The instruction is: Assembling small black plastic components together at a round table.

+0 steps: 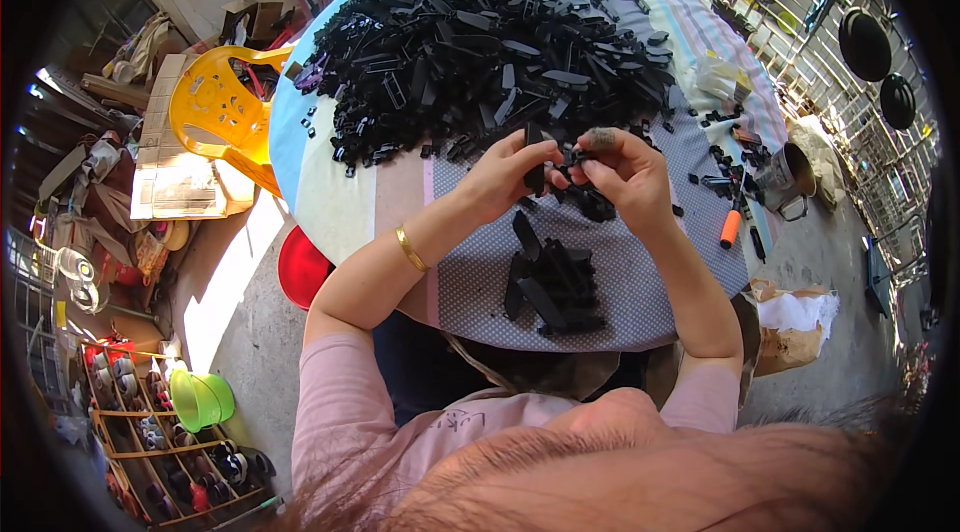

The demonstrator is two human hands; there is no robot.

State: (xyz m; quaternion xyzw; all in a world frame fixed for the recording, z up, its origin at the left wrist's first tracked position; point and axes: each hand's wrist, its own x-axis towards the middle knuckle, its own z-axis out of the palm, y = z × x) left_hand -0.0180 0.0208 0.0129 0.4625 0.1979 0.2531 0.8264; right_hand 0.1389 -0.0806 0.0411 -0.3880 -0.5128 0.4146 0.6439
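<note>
Both my hands meet over the near part of a round, cloth-covered table. My left hand grips a flat, elongated black plastic piece, held upright between thumb and fingers. Close beside it, my right hand pinches a small black part; a grey covering wraps one of its fingers. The two parts are very near each other; whether they touch I cannot tell. Below my hands lies a small stack of long black pieces. Behind them spreads a large heap of black plastic pieces.
At the table's right lie an orange-handled tool, loose small black parts, a metal mug and a clear plastic bag. A yellow chair and a red stool stand left. A paper bag stands at the right.
</note>
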